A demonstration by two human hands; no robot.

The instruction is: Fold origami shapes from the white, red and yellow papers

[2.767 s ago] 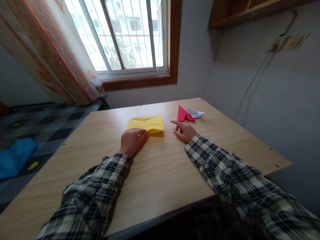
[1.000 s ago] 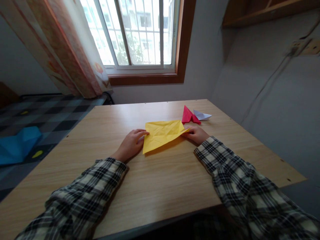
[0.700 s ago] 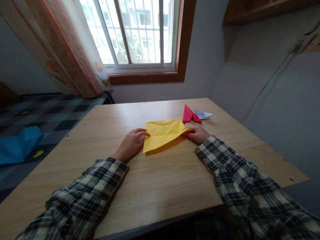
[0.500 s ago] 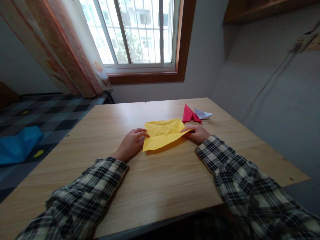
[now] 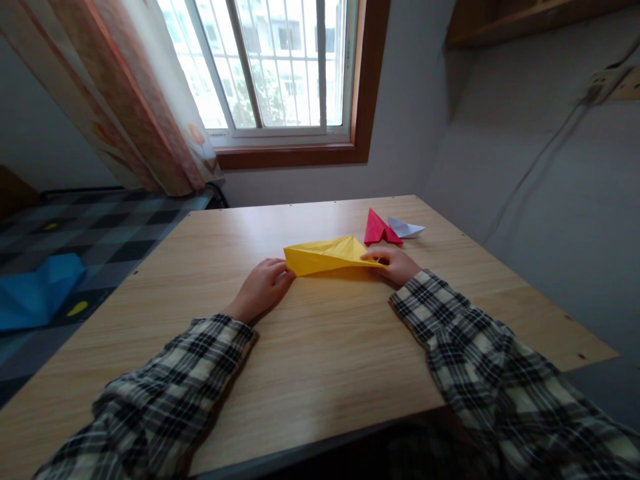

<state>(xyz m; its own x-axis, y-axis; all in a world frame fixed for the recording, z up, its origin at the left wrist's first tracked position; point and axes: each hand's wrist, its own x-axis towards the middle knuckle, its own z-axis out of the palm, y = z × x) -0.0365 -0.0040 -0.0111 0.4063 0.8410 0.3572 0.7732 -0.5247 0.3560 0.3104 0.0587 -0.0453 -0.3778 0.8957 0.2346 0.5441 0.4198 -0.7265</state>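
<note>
A creased sheet of yellow paper (image 5: 330, 259) lies over the middle of the wooden table, its near side folded up into a raised wall. My left hand (image 5: 267, 283) is closed on the paper's left end, fingertips at the lower corner. At the opposite end, my right hand (image 5: 393, 263) pinches the paper's right corner between thumb and fingers. Just beyond my right hand stands a folded red paper piece (image 5: 379, 230), with a white paper boat (image 5: 406, 229) beside it.
The wooden table (image 5: 320, 360) reaches toward the wall under the window (image 5: 280, 67). On the left, a blue folded paper (image 5: 43, 290) rests on a checked bed cover (image 5: 125, 220). A shelf (image 5: 500, 23) and a socket with a cable (image 5: 597, 87) are on the right wall.
The near flap of the yellow paper has swung upward, so the sheet now looks narrower and more closed. My left hand has shifted slightly; the right stays at its corner.
</note>
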